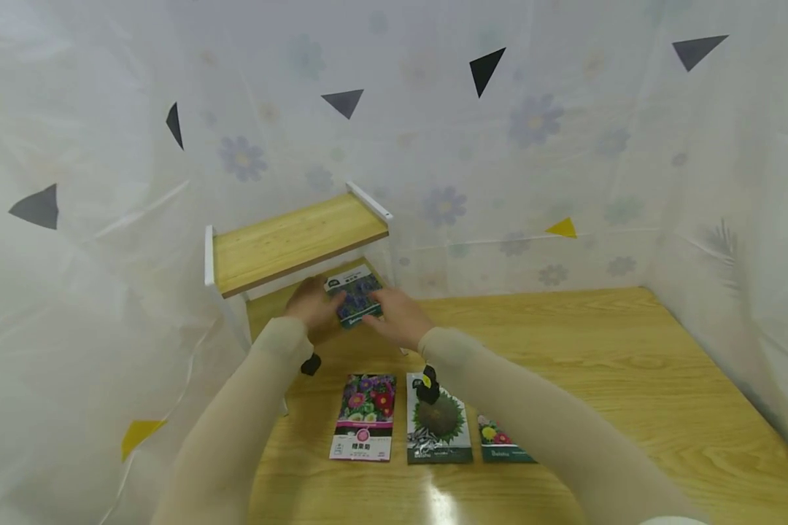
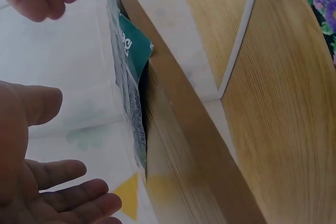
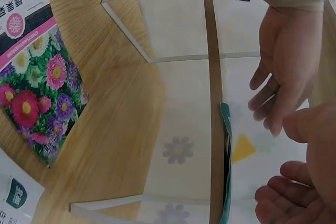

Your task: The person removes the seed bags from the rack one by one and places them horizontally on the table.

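A dark seed packet [image 1: 357, 297] with purple flowers and a green lower band lies between my two hands. The wrist views show it nearly edge-on, close to the brown front edge [image 2: 197, 114] of a small wooden shelf [image 1: 295, 244]; how it is supported I cannot tell. My left hand [image 1: 314, 302] is at its left side and my right hand [image 1: 402, 316] at its right. From the head, fingertips overlap the packet's sides. In the wrist views, the left hand [image 2: 58, 182] and right hand [image 3: 304, 177] have loosely extended fingers, with a gap to the packet.
On the wooden table [image 1: 604, 343] in front lie a pink-banded flower packet [image 1: 362, 418], a sunflower packet [image 1: 438, 430] and another flower packet [image 1: 499, 443] partly under the right forearm. White side frames [image 3: 126, 30] carry the shelf. A patterned curtain [image 1: 499, 175] hangs behind.
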